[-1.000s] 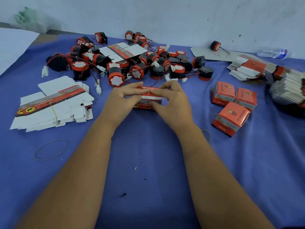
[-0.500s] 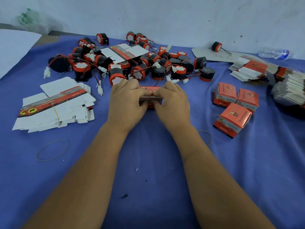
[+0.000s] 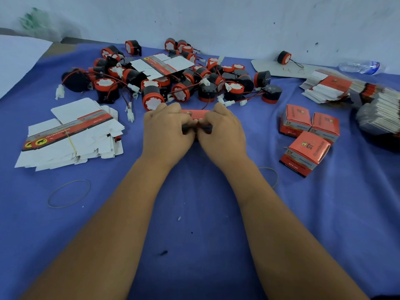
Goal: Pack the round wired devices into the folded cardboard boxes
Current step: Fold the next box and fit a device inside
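White flat carton blanks (image 3: 71,135) are being left stacked at the left of the blue tabletop (image 3: 194,234). At centre, a red cardboard box (image 3: 195,114) is being gripped by the left hand (image 3: 167,133) and right hand (image 3: 223,133), fingers curled tightly around it. Compared with a second ago, it is being pressed lower and flatter, suggesting folding is under way. Round wired devices (image 3: 184,83) are being kept piled behind; three closed boxes (image 3: 307,137) are lying at right.
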A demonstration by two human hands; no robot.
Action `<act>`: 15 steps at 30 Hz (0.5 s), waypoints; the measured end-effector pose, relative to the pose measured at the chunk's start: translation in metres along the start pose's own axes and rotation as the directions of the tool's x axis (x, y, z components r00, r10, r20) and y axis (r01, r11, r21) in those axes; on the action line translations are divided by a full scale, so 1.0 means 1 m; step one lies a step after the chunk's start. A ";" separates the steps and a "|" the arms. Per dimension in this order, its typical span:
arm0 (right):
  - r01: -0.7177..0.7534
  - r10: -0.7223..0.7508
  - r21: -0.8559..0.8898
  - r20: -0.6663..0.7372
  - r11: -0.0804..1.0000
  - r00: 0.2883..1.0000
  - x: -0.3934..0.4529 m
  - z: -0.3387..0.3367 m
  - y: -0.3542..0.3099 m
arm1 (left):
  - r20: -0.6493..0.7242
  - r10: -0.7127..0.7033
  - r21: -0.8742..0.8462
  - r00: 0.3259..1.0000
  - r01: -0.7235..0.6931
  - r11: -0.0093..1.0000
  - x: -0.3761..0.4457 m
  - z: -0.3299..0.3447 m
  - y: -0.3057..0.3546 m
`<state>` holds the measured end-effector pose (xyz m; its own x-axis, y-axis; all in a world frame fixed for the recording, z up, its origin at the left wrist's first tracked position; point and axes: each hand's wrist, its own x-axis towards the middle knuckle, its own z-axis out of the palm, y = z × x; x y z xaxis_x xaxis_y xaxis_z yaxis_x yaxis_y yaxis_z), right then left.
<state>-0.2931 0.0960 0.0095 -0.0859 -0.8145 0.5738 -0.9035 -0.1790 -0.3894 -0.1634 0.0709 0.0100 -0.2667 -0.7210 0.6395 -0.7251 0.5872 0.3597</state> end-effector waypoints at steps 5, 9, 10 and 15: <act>-0.039 0.041 -0.035 0.073 0.999 0.996 -0.004 0.003 -0.001 | 0.034 -0.003 0.045 0.999 0.001 0.999 0.000 0.002 -0.004; -0.017 0.028 -0.100 0.108 0.995 0.994 -0.010 0.005 0.002 | -0.047 -0.107 -0.225 0.993 0.094 0.970 -0.007 0.001 -0.007; -0.013 0.025 -0.153 0.078 0.988 0.997 -0.010 0.005 0.003 | -0.088 -0.195 -0.320 0.977 0.157 0.934 -0.007 0.000 -0.009; -0.099 0.082 -0.049 -0.269 0.994 0.960 -0.010 -0.007 -0.003 | 0.215 -0.522 -0.728 0.825 0.492 0.477 0.002 -0.004 -0.014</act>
<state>-0.2924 0.1087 0.0105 -0.2695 -0.6483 0.7121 -0.9102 -0.0700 -0.4082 -0.1512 0.0630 0.0095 0.0222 -0.9808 0.1938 -0.0146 0.1935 0.9810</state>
